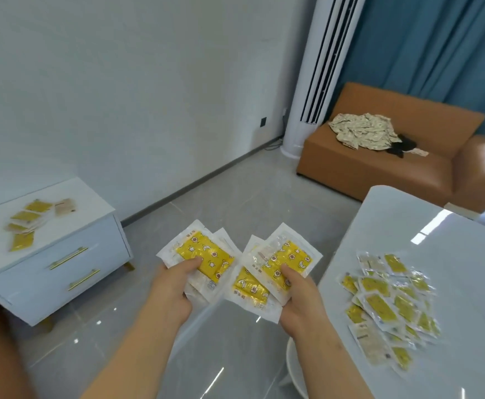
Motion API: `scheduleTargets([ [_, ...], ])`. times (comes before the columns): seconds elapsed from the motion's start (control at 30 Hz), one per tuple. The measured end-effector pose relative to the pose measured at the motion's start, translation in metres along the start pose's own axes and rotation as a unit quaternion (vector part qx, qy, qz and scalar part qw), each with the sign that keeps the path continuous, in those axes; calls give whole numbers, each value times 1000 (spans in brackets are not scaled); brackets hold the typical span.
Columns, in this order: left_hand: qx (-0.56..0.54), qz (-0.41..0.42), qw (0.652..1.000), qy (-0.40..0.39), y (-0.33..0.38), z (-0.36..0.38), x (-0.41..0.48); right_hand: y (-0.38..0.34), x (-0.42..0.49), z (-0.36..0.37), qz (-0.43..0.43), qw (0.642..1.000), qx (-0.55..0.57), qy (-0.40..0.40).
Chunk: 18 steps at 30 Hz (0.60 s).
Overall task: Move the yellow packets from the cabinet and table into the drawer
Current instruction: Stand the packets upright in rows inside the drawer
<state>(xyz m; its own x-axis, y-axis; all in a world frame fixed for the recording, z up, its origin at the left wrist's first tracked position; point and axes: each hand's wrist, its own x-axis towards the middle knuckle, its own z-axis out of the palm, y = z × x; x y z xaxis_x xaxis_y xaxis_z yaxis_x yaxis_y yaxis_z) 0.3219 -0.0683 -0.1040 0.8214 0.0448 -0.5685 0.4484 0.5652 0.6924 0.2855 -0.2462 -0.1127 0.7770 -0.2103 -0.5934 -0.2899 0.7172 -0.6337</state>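
**Head view.** The left hand, its fingers curled, grips a fanned stack of clear-wrapped, star-printed yellow packets. The right hand grips a second fanned stack the same way, just beside the first, above the grey tiled floor. Loose yellow packets lie on the white two-drawer cabinet at left, both drawers shut. A heap of packets lies on the glossy pale worktop at right.
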Motion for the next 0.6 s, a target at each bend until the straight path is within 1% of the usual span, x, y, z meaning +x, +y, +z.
scheduleTargets([
  [0.1, 29, -13, 999, -6, -37, -4, -44, 6, -41, -48, -21, 1000, 7, 2],
  [0.23, 68, -26, 997, 5, -89, -17, -102, 18, -102, -107, -26, 999, 26, 18],
  [0.3, 99, -31, 995, -5, -115, -16, -129, 18, -130, -138, -30, 998, 48, 26],
  [0.37, 131, -39, 990, -26, -140, -6, -153, 14, -154, -170, -45, 996, 69, 36],
  [0.43, 171, -54, 982, -67, -166, 12, -177, 6, -174, -204, -63, 994, 82, 45],
  [0.5, 202, -64, 971, -107, -195, 36, -202, -4, -191, -240, -77, 992, 82, 61],
  [0.6, 236, -77, 958, -143, -242, 75, -236, -21, -211, -297, -96, 988, 76, 92],
])
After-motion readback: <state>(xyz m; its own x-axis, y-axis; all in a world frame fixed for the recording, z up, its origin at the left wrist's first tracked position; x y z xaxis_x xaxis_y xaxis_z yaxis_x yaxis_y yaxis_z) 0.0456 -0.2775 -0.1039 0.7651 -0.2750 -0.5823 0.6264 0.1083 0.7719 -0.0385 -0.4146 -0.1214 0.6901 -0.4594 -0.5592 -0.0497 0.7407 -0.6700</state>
